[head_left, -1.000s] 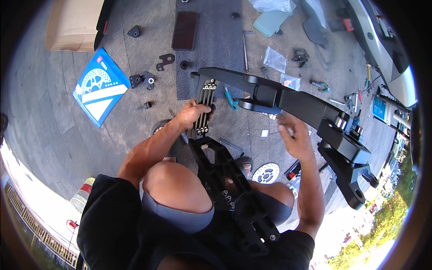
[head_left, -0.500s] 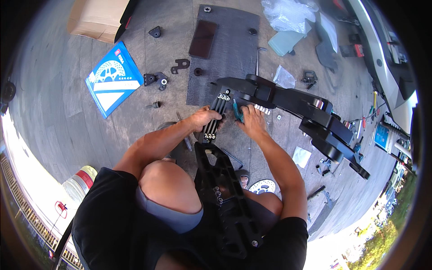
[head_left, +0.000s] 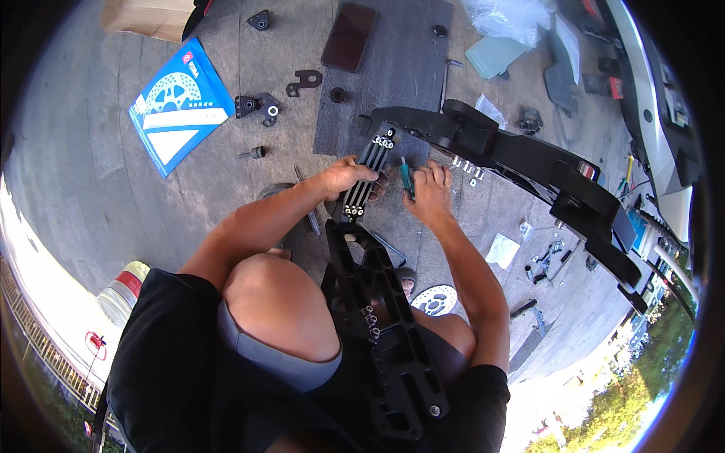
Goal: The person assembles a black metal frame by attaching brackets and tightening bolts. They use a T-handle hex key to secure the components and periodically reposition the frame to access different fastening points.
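My left hand (head_left: 346, 177) grips a black ribbed metal block (head_left: 368, 172) with silver bolt heads at both ends. Its near end meets a long black frame plate (head_left: 377, 317) that runs down between my knees. My right hand (head_left: 429, 190) rests just right of the block, closed around a small teal-handled tool (head_left: 406, 179). A large black swingarm-like frame part (head_left: 521, 162) stretches from the block's far end toward the right, over the concrete floor.
A dark grey mat (head_left: 393, 75) lies ahead with a dark flat panel (head_left: 349, 36) and small black parts. A blue box (head_left: 180, 104) and black brackets (head_left: 257, 104) sit to the left. A brake disc (head_left: 436, 300), loose bolts and tools (head_left: 544, 260) lie right.
My right hand came off the big frame part, moved left to beside the ribbed block and now holds the teal tool. The view shifted, with the frame part swinging toward the right.
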A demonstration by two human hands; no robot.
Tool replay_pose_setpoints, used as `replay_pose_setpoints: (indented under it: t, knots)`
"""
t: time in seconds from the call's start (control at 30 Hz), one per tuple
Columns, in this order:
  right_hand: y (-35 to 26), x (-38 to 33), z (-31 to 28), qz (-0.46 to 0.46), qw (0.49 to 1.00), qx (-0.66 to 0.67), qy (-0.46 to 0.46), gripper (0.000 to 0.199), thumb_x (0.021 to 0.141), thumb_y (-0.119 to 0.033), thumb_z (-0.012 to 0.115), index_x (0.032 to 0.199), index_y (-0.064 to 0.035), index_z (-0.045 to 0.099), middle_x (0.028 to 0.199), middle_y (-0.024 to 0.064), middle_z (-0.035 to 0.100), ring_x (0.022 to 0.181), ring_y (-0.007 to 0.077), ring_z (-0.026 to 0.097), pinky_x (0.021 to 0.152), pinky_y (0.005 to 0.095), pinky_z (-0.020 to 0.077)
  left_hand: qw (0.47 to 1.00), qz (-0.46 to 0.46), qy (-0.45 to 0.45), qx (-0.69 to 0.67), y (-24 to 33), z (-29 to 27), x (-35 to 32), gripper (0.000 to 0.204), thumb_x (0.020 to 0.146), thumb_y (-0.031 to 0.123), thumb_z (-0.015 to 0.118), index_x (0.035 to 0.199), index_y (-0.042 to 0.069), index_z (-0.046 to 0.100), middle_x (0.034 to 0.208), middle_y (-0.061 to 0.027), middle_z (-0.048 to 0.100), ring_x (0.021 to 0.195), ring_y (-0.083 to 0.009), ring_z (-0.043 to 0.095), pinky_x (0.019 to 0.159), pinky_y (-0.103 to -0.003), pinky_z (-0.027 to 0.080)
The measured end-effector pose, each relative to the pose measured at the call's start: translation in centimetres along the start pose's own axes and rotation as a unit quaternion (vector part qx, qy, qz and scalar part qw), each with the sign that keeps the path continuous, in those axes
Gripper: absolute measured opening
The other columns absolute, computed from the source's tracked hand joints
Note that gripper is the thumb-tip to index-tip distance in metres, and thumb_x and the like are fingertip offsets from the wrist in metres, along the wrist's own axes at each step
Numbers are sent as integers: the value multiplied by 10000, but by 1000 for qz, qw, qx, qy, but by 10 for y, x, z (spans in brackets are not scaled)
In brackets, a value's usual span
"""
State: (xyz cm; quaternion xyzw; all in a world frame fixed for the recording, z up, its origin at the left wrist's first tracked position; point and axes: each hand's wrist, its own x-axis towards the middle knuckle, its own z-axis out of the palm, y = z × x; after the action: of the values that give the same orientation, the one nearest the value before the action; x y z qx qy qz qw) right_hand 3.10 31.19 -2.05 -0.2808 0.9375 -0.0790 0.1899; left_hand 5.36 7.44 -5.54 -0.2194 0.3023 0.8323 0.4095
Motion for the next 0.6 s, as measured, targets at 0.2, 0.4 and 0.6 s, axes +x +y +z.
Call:
replay_pose_setpoints:
  t: [0.2,0.4,0.6]
  knots:
    - [-21,-21,-55,-133,983,124,10,334,718,-165,653,965,-9,491,869,183,564,831,358,554,841,463,395,999,1,18,45,1,0,-1,206,845,97,631,1000,-38,620,879,-185,689,686,-229,685,632,-331,581]
    - [-45,-26,-62,-212,964,142,-75,282,691,-220,686,885,-69,547,831,107,595,835,287,587,787,396,423,1000,2,6,27,4,1,-4,245,843,95,626,1043,-26,552,952,-171,682,702,-216,668,611,-346,577]
    - [-50,-22,-48,-230,958,149,-83,266,701,-218,674,882,-71,546,817,104,578,820,289,573,779,393,411,1000,11,2,27,-1,-2,-1,218,859,93,606,1037,-25,569,966,-163,683,710,-219,670,625,-351,578]
